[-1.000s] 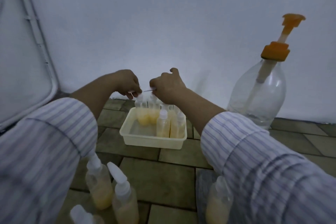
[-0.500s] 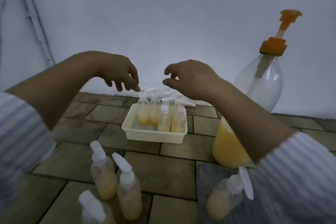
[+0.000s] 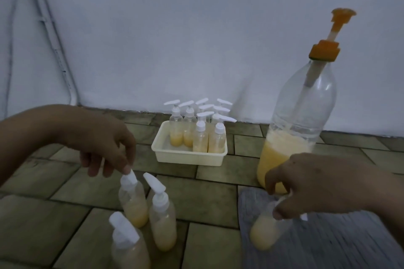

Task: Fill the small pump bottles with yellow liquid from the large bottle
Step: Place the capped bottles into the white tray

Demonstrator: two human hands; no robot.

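left hand point(image 3: 105, 146): fingers touch pump bottle point(image 3: 133, 201) nozzle | right hand point(image 3: 310, 183): fingers apparently curled around tilted bottle point(image 3: 265, 229)

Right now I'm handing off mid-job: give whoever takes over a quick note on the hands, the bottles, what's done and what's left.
Left hand: fingertips touching the pump head of the nearest-left floor bottle; not clearly gripping.
Right hand: fingers curled round a tilted small bottle over the grey cloth.
Large bottle: upright at right, pump fitted, roughly a third full.
Tray: holds a batch of capped small bottles with yellow liquid.
Two more capped small bottles stand on the floor at front left.
Done: every visible small bottle holds some liquid.
Left: fill levels vary; check them, top up, move floor bottles to the tray.
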